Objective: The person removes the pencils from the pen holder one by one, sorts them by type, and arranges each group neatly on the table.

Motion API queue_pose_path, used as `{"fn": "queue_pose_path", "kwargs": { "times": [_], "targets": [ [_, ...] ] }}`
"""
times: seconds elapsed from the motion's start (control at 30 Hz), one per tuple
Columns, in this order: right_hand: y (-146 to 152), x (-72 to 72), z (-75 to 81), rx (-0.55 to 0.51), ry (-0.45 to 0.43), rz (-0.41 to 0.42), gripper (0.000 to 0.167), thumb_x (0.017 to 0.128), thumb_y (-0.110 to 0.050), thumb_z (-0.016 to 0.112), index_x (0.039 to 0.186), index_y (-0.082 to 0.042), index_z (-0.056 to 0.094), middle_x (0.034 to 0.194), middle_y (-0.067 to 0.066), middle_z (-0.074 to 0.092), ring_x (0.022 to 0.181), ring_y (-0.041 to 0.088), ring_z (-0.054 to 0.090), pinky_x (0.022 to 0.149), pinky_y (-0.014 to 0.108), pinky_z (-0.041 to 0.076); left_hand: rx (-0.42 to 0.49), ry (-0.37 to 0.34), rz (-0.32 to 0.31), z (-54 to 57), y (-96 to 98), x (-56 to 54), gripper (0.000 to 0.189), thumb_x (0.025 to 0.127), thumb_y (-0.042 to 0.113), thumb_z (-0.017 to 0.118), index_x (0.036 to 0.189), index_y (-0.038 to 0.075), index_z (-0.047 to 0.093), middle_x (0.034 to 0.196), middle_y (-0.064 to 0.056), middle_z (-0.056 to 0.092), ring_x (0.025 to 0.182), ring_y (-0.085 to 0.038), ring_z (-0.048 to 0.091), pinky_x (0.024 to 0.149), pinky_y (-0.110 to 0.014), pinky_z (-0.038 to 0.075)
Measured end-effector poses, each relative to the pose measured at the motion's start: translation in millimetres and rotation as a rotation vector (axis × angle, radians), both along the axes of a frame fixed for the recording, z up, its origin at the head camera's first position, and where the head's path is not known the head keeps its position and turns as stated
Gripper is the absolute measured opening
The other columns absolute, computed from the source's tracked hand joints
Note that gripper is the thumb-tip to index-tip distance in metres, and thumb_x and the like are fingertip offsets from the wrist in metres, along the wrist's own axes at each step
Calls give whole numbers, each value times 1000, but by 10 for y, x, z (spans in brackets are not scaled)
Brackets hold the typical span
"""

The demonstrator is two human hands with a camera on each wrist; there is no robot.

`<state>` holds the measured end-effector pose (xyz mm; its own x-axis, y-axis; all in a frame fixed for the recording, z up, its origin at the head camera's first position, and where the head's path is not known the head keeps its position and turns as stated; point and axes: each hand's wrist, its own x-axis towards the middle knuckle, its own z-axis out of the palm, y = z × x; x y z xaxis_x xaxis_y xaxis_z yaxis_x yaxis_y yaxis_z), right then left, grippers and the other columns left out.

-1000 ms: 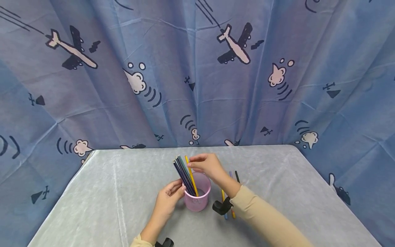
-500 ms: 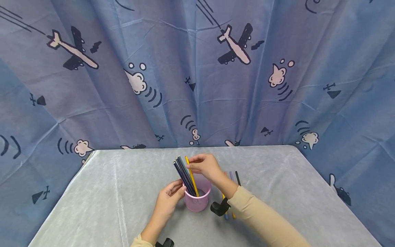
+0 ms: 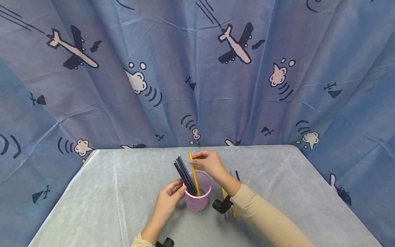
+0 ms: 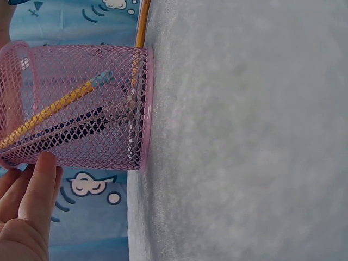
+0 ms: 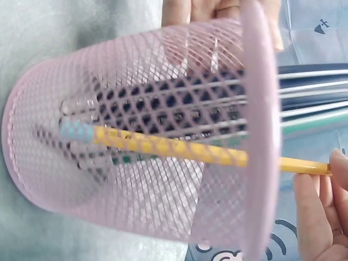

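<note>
A pink mesh pen holder (image 3: 197,204) stands on the grey cloth. My left hand (image 3: 168,200) grips its left side, thumb at the rim and fingers against the mesh (image 4: 38,190). Inside, several dark pencils (image 3: 185,175) and a green one (image 5: 321,119) lean left over the rim. My right hand (image 3: 210,164) pinches a yellow pencil (image 3: 195,175) near its upper end, thumb against fingers. Its light blue lower end (image 5: 76,130) is down in the holder, seen through the mesh, short of the base in the left wrist view.
Right of the holder, partly hidden under my right forearm, lie loose pencils: a yellow one with a blue end (image 3: 223,193), a black one (image 3: 237,175) and a purple one (image 3: 231,174). A blue curtain (image 3: 197,85) with printed planes hangs behind the table.
My right hand has risen slightly and shifted right, drawing the yellow pencil up a little and away from the dark pencils. The left hand and the holder stay about where they were.
</note>
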<state>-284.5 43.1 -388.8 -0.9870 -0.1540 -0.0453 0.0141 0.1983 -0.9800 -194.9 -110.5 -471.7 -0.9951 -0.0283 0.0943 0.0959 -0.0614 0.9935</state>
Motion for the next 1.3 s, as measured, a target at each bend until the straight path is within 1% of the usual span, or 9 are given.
{"fn": "queue_pose_path", "kwargs": {
  "times": [0.4,0.5,0.53,0.6,0.7,0.83,1.07,1.3],
  "targets": [
    [164,-47,154,-42,8,-23,18,87,-1,73,102,8,70,98,17,74,82,16,72,82,40,63,2,3,2,3,3,0,43,96,8,64,130,-17,53,128,-33,61,114,-31,66,88,-19,58],
    [210,-44,196,-49,16,-19,20,86,-1,74,104,8,70,98,16,74,82,15,72,83,40,62,2,3,1,1,4,3,43,96,8,64,130,-17,53,128,-33,62,113,-28,67,88,-19,58],
    [228,-43,211,-56,17,-17,21,86,-1,74,104,9,69,97,15,74,82,14,72,83,40,62,3,4,1,0,3,3,43,96,8,64,130,-17,53,128,-33,62,112,-25,68,88,-19,58],
    [261,-39,243,-62,18,-13,22,86,-1,74,105,9,69,98,14,74,83,14,72,84,40,62,1,4,0,-1,1,5,44,96,8,64,130,-17,53,128,-33,62,112,-25,68,88,-20,58],
    [308,-37,288,-74,21,-9,23,87,-2,73,106,10,68,94,9,74,83,13,71,85,40,62,9,2,-3,-6,-1,1,43,96,7,64,130,-17,53,128,-33,62,109,-18,69,88,-19,58],
    [345,-40,345,-92,25,-8,23,88,-2,73,107,10,68,90,2,73,82,11,71,86,40,61,18,2,-5,-6,-3,-4,43,96,7,64,130,-17,53,128,-33,61,107,-13,68,88,-18,57],
    [377,-45,445,-90,40,-16,24,88,-5,74,109,7,68,90,0,73,82,9,71,84,36,62,10,-2,1,5,-3,-2,44,95,7,64,131,-17,53,129,-33,61,113,-27,67,89,-19,58],
    [434,-20,559,-112,65,-17,32,87,-7,75,113,9,66,87,-3,72,82,8,71,87,39,61,-1,-3,-1,5,0,6,44,96,9,64,131,-16,54,128,-32,62,114,-30,66,89,-22,59]
  ]
}}
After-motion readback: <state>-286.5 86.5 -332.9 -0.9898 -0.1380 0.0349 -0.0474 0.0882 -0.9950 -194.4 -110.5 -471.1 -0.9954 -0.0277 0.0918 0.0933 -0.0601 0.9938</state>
